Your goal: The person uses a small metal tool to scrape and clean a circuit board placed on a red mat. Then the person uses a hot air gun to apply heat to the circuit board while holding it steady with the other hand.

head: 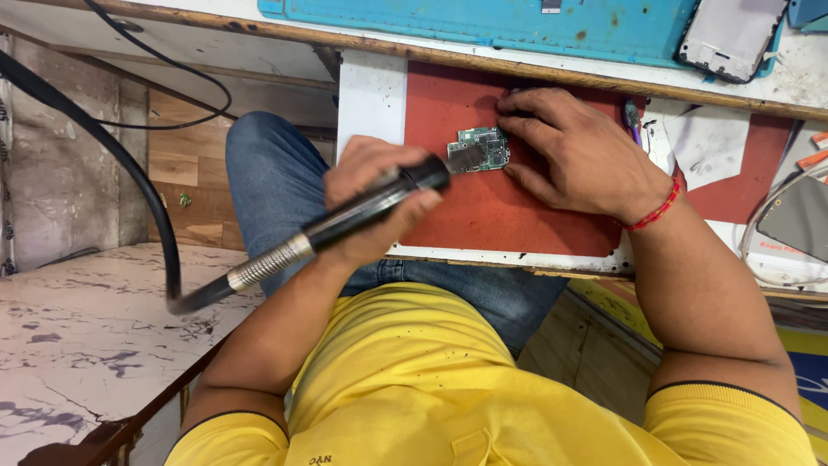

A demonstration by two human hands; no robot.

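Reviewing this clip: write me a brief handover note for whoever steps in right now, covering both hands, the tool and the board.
Left hand: gripping the black hot-air handpiece, nozzle aimed at the small green circuit board; its hose runs off to the left.
Right hand: fingertips pressing on the board's right edge, holding it on the red mat.
Done: board laid flat on the mat, tool brought to it.
Left: the pictures do not show whether any part has been lifted or set.
Nearby: phone frame on the blue mat above.
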